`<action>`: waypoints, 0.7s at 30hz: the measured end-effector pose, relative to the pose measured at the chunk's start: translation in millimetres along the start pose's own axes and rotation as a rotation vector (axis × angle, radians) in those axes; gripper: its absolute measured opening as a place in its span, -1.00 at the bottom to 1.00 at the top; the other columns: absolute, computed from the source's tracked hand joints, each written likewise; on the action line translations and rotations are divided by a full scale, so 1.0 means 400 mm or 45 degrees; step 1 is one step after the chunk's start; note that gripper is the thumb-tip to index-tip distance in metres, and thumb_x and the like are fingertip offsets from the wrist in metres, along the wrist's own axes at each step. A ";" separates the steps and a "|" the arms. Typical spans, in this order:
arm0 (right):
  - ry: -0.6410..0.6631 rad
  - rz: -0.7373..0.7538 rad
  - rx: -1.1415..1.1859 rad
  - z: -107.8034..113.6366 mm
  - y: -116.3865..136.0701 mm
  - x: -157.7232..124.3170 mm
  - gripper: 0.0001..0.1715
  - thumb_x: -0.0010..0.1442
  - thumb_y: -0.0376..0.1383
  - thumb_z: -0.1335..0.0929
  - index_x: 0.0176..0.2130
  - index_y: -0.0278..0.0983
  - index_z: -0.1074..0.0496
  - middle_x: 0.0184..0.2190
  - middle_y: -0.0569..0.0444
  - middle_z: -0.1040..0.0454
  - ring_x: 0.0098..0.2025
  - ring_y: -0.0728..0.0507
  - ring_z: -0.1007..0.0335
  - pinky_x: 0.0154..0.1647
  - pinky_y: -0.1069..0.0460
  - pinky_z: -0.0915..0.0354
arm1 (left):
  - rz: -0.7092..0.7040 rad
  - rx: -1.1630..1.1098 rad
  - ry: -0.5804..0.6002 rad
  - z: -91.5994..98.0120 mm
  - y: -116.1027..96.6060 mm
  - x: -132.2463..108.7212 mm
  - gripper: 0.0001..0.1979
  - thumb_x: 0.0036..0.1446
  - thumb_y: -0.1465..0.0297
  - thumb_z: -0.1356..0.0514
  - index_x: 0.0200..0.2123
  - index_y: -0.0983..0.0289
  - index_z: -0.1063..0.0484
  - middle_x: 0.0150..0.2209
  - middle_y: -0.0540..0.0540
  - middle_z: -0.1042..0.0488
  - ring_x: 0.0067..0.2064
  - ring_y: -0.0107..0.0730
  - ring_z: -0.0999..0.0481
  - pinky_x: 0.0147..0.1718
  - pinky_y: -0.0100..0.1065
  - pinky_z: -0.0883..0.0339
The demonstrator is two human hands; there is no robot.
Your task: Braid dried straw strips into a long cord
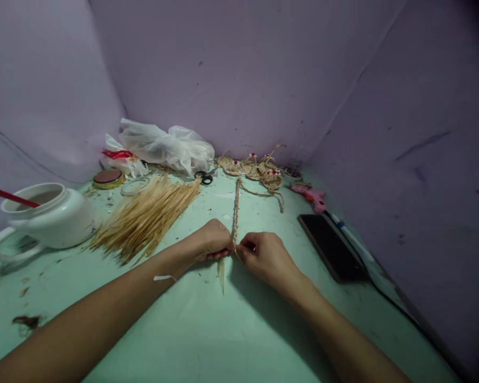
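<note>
Stretching lengthwise away across the green table [207, 340], the straw braid [236, 213] has its near end at the left hand [215, 238], curled closed on it, and the right hand [265, 256], pinching it, thumb to fingertip, from the right, both equally close.

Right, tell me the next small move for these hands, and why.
Probably cross the loose strands over once more and pull snug. The left hand and right hand meet at the near end of the braid, and those strands stick out unbraided below the left hand.
</note>
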State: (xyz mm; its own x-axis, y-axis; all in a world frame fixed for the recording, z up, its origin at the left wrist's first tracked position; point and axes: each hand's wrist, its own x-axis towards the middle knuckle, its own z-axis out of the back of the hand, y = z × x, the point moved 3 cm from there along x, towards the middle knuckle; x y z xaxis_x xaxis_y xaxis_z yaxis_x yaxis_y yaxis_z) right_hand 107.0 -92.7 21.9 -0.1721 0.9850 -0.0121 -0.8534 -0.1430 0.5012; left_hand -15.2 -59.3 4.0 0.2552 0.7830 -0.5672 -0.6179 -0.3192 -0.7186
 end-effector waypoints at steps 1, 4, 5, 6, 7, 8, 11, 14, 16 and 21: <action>0.010 -0.042 -0.001 0.001 0.002 -0.004 -0.79 -0.03 -0.29 -0.26 -0.52 -0.31 -0.46 -0.61 0.04 -0.43 -0.61 0.02 -0.16 -0.59 0.10 0.08 | -0.006 -0.006 0.004 -0.001 0.000 0.001 -0.92 -0.31 0.46 -0.08 -0.73 0.32 -0.24 -0.84 -0.07 -0.12 -0.77 -0.59 -0.06 -0.78 -0.49 0.13; 0.030 -0.085 0.001 -0.006 0.013 -0.016 -0.78 -0.03 -0.29 -0.26 -0.51 -0.30 -0.47 -0.61 0.01 -0.44 -0.61 0.00 -0.18 -0.60 0.08 0.09 | 0.017 -0.003 -0.014 -0.005 0.001 -0.001 -0.89 -0.30 0.45 -0.06 -0.77 0.32 -0.21 -0.86 -0.07 -0.08 -0.78 -0.59 -0.04 -0.78 -0.49 0.14; 0.024 -0.067 -0.015 -0.011 0.019 -0.021 -0.78 -0.02 -0.29 -0.25 -0.51 -0.30 -0.47 -0.61 -0.01 -0.45 -0.61 -0.01 -0.20 -0.60 0.08 0.10 | 0.028 -0.004 -0.018 -0.006 0.002 -0.003 -0.88 -0.30 0.45 -0.06 -0.77 0.32 -0.21 -0.87 -0.07 -0.07 -0.79 -0.59 -0.03 -0.79 -0.48 0.14; 0.013 -0.037 -0.041 -0.017 0.025 -0.026 -0.77 -0.02 -0.30 -0.25 -0.51 -0.31 -0.46 -0.60 -0.03 -0.45 -0.60 -0.02 -0.21 -0.59 0.07 0.10 | 0.033 -0.010 -0.019 -0.007 0.003 -0.004 -0.87 -0.30 0.44 -0.05 -0.78 0.32 -0.20 -0.88 -0.06 -0.07 -0.80 -0.58 -0.03 -0.79 -0.48 0.14; -0.001 -0.002 -0.077 -0.023 0.033 -0.031 -0.77 -0.02 -0.30 -0.25 -0.52 -0.32 -0.46 -0.59 -0.05 -0.46 -0.59 -0.03 -0.23 -0.59 0.06 0.10 | 0.027 -0.020 -0.019 -0.008 0.004 -0.006 -0.87 -0.30 0.45 -0.05 -0.79 0.32 -0.20 -0.88 -0.06 -0.07 -0.80 -0.58 -0.03 -0.80 -0.48 0.14; -0.013 0.034 -0.114 -0.029 0.040 -0.037 -0.77 -0.02 -0.31 -0.24 -0.52 -0.33 -0.46 -0.57 -0.06 -0.46 -0.58 -0.05 -0.25 -0.58 0.06 0.10 | 0.004 -0.032 -0.017 -0.007 0.005 -0.007 -0.87 -0.30 0.45 -0.05 -0.79 0.32 -0.21 -0.88 -0.06 -0.08 -0.81 -0.58 -0.03 -0.80 -0.48 0.13; -0.032 0.115 -0.176 -0.041 0.058 -0.049 -0.76 -0.01 -0.33 -0.23 -0.49 -0.32 -0.47 -0.52 -0.07 -0.48 -0.55 -0.06 -0.28 -0.56 0.05 0.09 | -0.128 -0.088 0.035 -0.002 0.005 -0.008 -0.91 -0.31 0.48 -0.05 -0.75 0.35 -0.27 -0.86 -0.06 -0.11 -0.80 -0.61 -0.05 -0.80 -0.51 0.14; 0.005 0.163 -0.095 -0.041 0.057 -0.048 -0.78 0.00 -0.32 -0.24 -0.45 -0.28 -0.48 -0.53 -0.01 -0.48 -0.55 -0.04 -0.27 -0.55 0.07 0.06 | -0.229 -0.166 0.124 0.009 0.005 -0.009 -0.94 -0.32 0.50 -0.07 -0.70 0.37 -0.32 -0.83 -0.06 -0.16 -0.78 -0.63 -0.07 -0.80 -0.53 0.16; 0.038 0.105 0.035 -0.032 0.038 -0.034 -0.79 -0.02 -0.25 -0.27 -0.50 -0.28 -0.46 -0.61 0.04 -0.44 -0.59 -0.01 -0.21 -0.58 0.08 0.06 | -0.236 -0.209 0.172 0.016 0.005 -0.008 -0.95 -0.33 0.49 -0.10 -0.68 0.38 -0.33 -0.81 -0.07 -0.18 -0.77 -0.65 -0.07 -0.79 -0.54 0.18; -0.106 -0.291 0.788 0.005 -0.031 0.021 -0.71 0.02 -0.19 -0.25 -0.58 -0.34 -0.33 -0.66 0.08 -0.32 -0.62 0.03 -0.17 -0.58 0.12 -0.07 | -0.235 -0.353 0.225 0.024 0.001 -0.005 -0.93 -0.36 0.48 -0.14 -0.65 0.38 -0.33 -0.79 -0.09 -0.19 -0.76 -0.67 -0.06 -0.77 -0.54 0.17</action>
State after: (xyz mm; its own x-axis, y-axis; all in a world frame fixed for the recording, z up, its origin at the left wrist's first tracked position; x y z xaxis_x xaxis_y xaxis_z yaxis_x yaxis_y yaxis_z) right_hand 117.3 -82.5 17.1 0.0395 0.9916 -0.1229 -0.4200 0.1281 0.8985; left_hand -23.1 -56.0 8.5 0.4830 0.7442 -0.4614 -0.3310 -0.3327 -0.8830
